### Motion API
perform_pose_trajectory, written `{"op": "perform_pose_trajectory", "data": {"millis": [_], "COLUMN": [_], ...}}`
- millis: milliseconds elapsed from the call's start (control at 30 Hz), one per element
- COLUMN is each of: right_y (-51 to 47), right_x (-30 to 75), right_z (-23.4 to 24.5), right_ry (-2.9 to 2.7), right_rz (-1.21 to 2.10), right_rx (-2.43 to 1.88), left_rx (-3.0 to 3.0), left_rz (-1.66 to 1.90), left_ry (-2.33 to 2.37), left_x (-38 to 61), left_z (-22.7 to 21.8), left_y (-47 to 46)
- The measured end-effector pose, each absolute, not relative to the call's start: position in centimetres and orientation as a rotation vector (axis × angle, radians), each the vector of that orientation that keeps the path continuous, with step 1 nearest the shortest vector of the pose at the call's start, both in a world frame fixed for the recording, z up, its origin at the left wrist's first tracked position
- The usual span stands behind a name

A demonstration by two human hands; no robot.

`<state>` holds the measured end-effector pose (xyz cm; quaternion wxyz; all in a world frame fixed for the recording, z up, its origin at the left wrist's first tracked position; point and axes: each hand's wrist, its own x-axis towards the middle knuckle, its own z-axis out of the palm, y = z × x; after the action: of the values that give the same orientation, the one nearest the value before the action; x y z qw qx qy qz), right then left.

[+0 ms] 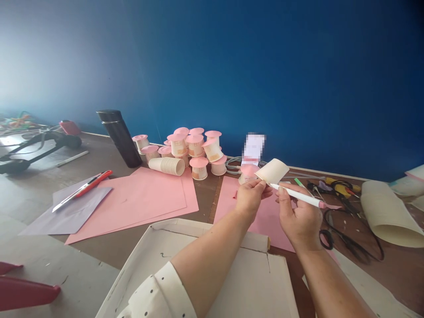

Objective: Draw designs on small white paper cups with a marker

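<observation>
Pinched by its lower rim, a cream paper cup (273,170) is held tilted in my left hand (250,198). My right hand (300,216) grips a white marker (298,194) with a pink end, its tip at the cup's edge near my left fingers. Just behind the held cup stands a paper cup with a pink disc on top (249,171). Below both hands lies a pink sheet (227,203). More cups with pink tops (195,145) are stacked by the wall, and a nested stack of plain cups (166,166) lies on its side before them.
A black bottle (119,139) stands left of the cups. A red utility knife (84,189) with its blade out lies on grey paper (82,216) beside pink sheets (132,205). Cables (354,238) and a larger stack of paper cups (387,212) lie at right. A white board (172,240) is nearest me.
</observation>
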<state>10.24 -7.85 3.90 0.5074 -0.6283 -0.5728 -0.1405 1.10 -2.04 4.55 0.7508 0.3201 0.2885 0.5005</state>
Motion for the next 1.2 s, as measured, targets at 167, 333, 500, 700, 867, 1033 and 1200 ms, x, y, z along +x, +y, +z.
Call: {"op": "perform_pose_trajectory", "data": {"millis": [167,333,500,700,867,1033,1200], "right_y": [-7.77,-7.63,-7.66,-7.80,-7.71,-7.67,-7.65], "right_x": [10.28,10.37,10.48,10.51,10.43,10.70,10.88], "right_z": [3.83,3.63,3.59,3.72,3.94,3.79,3.62], "right_ry": [-1.402,-1.380,-1.371,-1.325,-1.354,-1.378,-1.355], "right_rz": [-0.346,-0.375,-0.330,-0.372,-0.470,-0.401,-0.398], "right_rx": [-1.476,-1.471,-1.463,-1.442,-1.448,-1.474,-1.497], "left_rx": [0.698,0.741,0.755,0.617,0.665,0.667,0.655], "left_rz": [1.088,1.076,1.080,1.061,1.060,1.075,1.072], "left_ry": [0.634,0.709,0.672,0.527,0.557,0.589,0.565], "left_x": [0.91,0.71,0.62,0.73,0.85,0.85,0.83], "left_z": [4.78,5.04,4.82,4.52,4.39,4.36,4.25], "left_y": [-2.19,-2.21,-2.12,-2.03,-2.06,-2.02,-1.94]}}
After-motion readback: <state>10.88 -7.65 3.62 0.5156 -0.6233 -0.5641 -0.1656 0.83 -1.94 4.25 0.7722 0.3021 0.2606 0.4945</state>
